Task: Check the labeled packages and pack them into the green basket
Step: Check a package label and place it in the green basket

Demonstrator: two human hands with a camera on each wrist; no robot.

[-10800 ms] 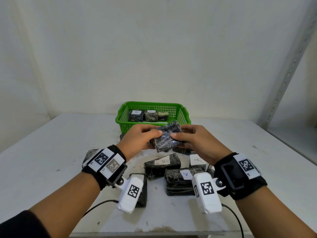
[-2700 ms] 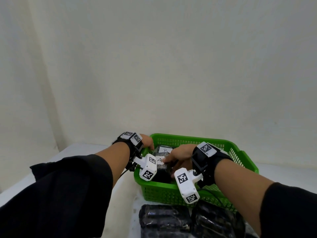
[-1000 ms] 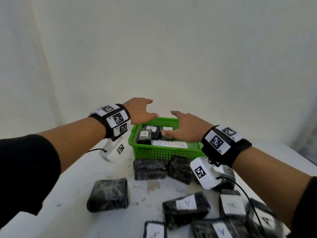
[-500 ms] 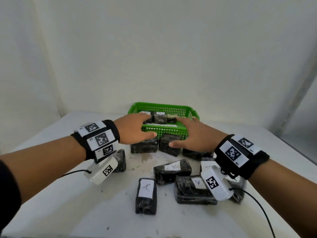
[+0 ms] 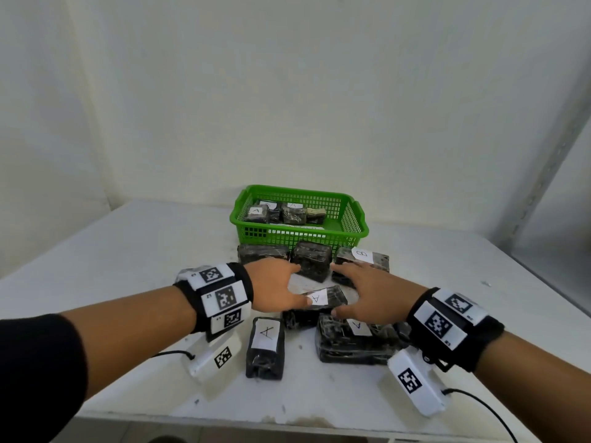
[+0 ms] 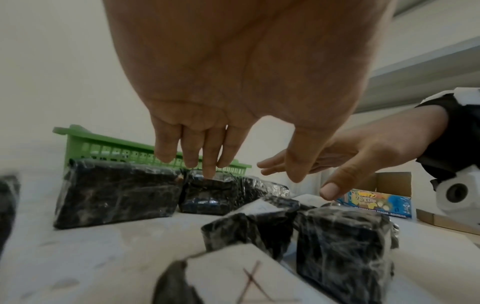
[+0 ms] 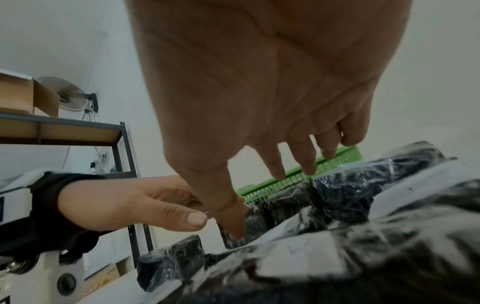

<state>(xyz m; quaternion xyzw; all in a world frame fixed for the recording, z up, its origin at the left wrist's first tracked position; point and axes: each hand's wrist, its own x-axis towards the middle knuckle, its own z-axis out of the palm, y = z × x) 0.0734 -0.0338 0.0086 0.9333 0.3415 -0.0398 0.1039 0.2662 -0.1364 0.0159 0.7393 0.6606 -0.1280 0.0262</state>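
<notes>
Basket (image 5: pixel 358 230): far centre of worktop (image 5: pixel 128 257), packages inside. Three packages in a row just before it, the B-labelled package (image 5: pixel 363 262) rightmost. Nearer: A-labelled package (image 5: pixel 315 303) at centre, between left hand (image 5: pixel 275 287) and right hand (image 5: pixel 372 294); further packages nearest the front edge.

Black packages (image 5: pixel 323 304) wrapped in glossy, crinkled clear plastic film, several bearing matt white paper labels (image 5: pixel 317 296) with handwritten letters, lie on a matt white table (image 5: pixel 134 251) whose surface looks scuffed and stained. Behind them stands a green basket (image 5: pixel 348 233) of smooth moulded plastic with lattice walls. Black cloth wristbands (image 5: pixel 246 284) carry smooth white plastic camera housings (image 5: pixel 415 383); a corrugated cardboard box (image 7: pixel 23 92) sits on a dark metal shelf frame (image 7: pixel 116 142) with wood-coloured boards.
</notes>
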